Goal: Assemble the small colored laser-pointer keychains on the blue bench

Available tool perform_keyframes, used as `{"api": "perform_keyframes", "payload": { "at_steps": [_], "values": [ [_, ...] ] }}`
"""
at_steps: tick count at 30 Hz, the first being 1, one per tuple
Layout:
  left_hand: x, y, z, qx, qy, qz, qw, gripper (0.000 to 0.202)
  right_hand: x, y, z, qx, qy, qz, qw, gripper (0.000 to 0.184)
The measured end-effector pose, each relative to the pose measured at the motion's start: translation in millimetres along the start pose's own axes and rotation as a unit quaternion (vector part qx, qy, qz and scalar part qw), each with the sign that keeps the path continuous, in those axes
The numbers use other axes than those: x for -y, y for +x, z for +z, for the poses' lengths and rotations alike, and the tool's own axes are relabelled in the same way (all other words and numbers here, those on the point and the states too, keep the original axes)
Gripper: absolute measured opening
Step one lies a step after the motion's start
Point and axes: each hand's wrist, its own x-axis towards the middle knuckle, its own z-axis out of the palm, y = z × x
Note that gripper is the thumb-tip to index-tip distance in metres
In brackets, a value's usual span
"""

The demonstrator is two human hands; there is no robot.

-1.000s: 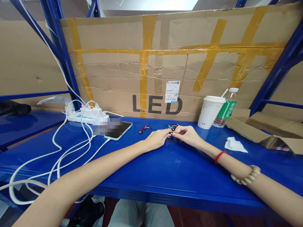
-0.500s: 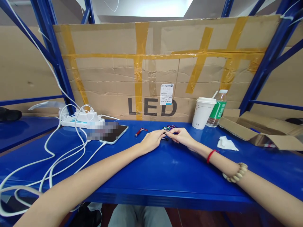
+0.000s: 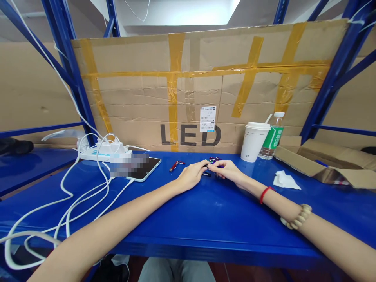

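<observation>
My left hand [image 3: 191, 175] and my right hand [image 3: 226, 170] meet over the blue table, fingertips pinched together at one spot. What lies between the fingertips is too small and covered to name; a dark bit shows there. Just beyond the fingers is a cluster of small shiny coloured metal pieces [image 3: 215, 159], partly hidden by my right hand. Below the fingertips lies a small black cylindrical piece [image 3: 206, 174]. To the left of my left hand, a small red metal tube [image 3: 174, 167] rests with a shorter red piece [image 3: 181, 163] by its upper end.
A phone [image 3: 147, 169] on a cable and a white power strip [image 3: 100, 154] with looping white cords [image 3: 70, 196] occupy the left. On the right stand a paper cup [image 3: 254, 143] and a bottle [image 3: 272, 137], near a crumpled tissue [image 3: 285, 180] and an open cardboard box [image 3: 311, 162]. Cardboard [image 3: 141, 102] walls the back.
The view has shifted slightly, so the scene sits a little lower and further right. Both hands stay together at the same spot, with only a slight shift of the fingers.
</observation>
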Motion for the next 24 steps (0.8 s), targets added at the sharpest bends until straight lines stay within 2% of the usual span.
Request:
{"api": "perform_keyframes", "payload": {
  "at_steps": [3,7,14,18,24],
  "values": [
    [1.5,1.3,0.3,-0.004,-0.007,-0.011,1.000,0.028,1.6,0.3,0.5,-0.029,-0.001,-0.049,0.998,0.041],
    [4.6,3.1,0.4,0.004,-0.025,-0.018,1.000,0.026,3.4,0.8,-2.3,-0.009,0.004,-0.114,0.993,0.038],
    [8.7,2.5,2.5,0.056,-0.013,-0.011,0.998,0.026,1.3,1.4,-7.4,0.014,-0.034,-0.174,0.984,0.029],
    [9.9,0.0,3.1,0.084,0.002,0.017,0.996,0.025,-0.6,-0.1,-8.2,0.043,-0.032,-0.180,0.982,0.027],
    [9.4,-2.4,2.5,0.086,-0.004,0.020,0.996,0.020,2.0,-4.2,-7.4,0.057,-0.079,-0.217,0.971,0.025]
  ]
}}
